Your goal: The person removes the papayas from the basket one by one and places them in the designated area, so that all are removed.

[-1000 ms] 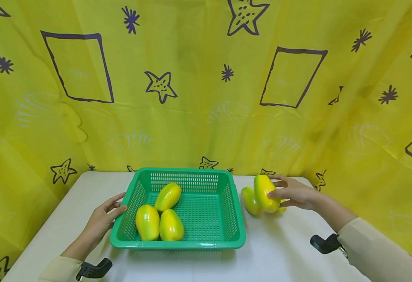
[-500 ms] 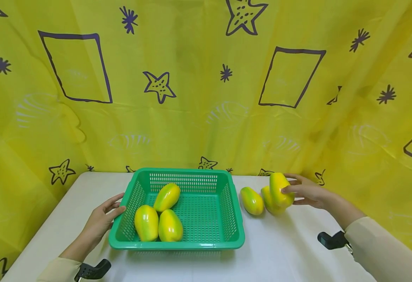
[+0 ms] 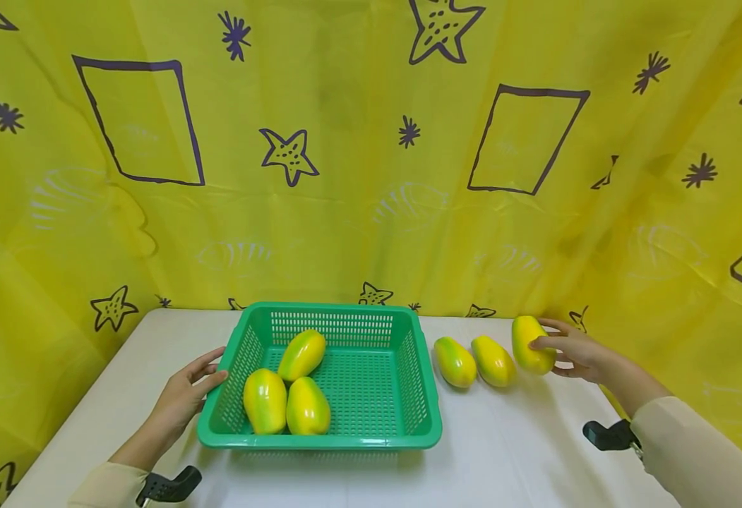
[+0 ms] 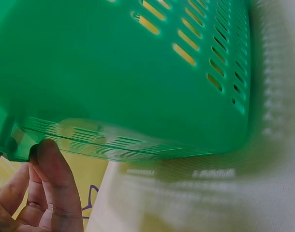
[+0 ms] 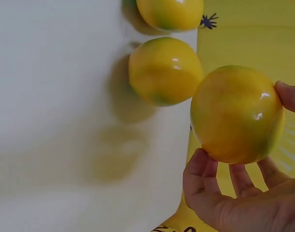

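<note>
Right hand (image 3: pixel 583 353), right side of the head frame: I've got 1 held mango (image 3: pixel 531 346), yellow with some green, pinched between thumb and fingertips. Fingers bent, spread about as wide as the fruit. Head view hides part of that grip behind the mango; right wrist view fills it in: thumb (image 5: pixel 290 96) at the fruit's right, fingertips (image 5: pixel 200 157) along its lower edge. Fruit looks lifted, shadow falling separately on the white table (image 3: pixel 504 451).

Left hand (image 3: pixel 183 395), lower left in head view: thumb and bent fingers hold the left rim of the green slotted plastic basket (image 3: pixel 320 442). Left wrist view adds a fingertip up against the rim's underside, plus yellow showing through the wall slots; can't tell whether fruit or backdrop.

Basket contents read clearly only in head view: 3 bunched in its left half, upper mango (image 3: pixel 302 355), lower-left mango (image 3: pixel 265 401), lower-right mango (image 3: pixel 308 406).

2 more on the table, just right of the basket: left loose mango (image 3: pixel 455 362) and right loose mango (image 3: pixel 493 360), side by side. Right wrist view has the held mango's outline meeting its neighbour's; head view shows a sliver between them.

Yellow curtain (image 3: pixel 345 226) with dark stars fills the upper frame.
</note>
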Motion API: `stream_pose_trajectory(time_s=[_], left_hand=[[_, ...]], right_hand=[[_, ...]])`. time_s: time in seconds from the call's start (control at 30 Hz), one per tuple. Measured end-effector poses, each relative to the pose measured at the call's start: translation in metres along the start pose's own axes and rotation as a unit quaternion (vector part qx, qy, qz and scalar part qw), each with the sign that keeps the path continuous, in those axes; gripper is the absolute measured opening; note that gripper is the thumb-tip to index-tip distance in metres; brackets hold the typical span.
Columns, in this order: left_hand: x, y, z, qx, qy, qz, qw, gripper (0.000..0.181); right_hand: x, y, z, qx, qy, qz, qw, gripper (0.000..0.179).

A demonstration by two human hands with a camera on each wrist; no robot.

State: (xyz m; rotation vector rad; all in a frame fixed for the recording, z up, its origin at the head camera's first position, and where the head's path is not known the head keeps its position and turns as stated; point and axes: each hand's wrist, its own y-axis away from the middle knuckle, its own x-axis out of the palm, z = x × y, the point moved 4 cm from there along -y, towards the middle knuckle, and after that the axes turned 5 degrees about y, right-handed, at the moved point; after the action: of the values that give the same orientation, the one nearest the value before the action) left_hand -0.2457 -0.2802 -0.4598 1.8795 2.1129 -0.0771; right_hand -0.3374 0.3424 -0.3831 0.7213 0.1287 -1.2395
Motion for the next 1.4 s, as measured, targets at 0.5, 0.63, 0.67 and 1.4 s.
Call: stream_pose_trajectory(time_s=[0.5, 0.63, 0.67, 1.4], left_hand=[[0.0, 0.001, 0.002, 0.001, 0.02, 0.0, 0.9998, 0.064], [0.0, 0.001, 0.003, 0.0, 0.022, 0.002, 0.9998, 0.064], [0.0, 0.001, 0.003, 0.0, 0.02, 0.002, 0.9998, 0.064], [0.0, 0.0, 0.001, -0.001, 0.019, -0.002, 0.9998, 0.064]], right_hand=[[-0.008, -0.017, -0.027, -0.002, -0.026, -0.016, 0.9995, 0.089], [-0.005, -0.022, -0.034, 0.002, -0.024, -0.017, 0.9996, 0.089], [-0.005, -0.023, -0.036, 0.002, -0.021, -0.017, 0.9996, 0.089], [0.0, -0.041, -0.062, 0.015, -0.055, -0.033, 0.9978, 0.088]])
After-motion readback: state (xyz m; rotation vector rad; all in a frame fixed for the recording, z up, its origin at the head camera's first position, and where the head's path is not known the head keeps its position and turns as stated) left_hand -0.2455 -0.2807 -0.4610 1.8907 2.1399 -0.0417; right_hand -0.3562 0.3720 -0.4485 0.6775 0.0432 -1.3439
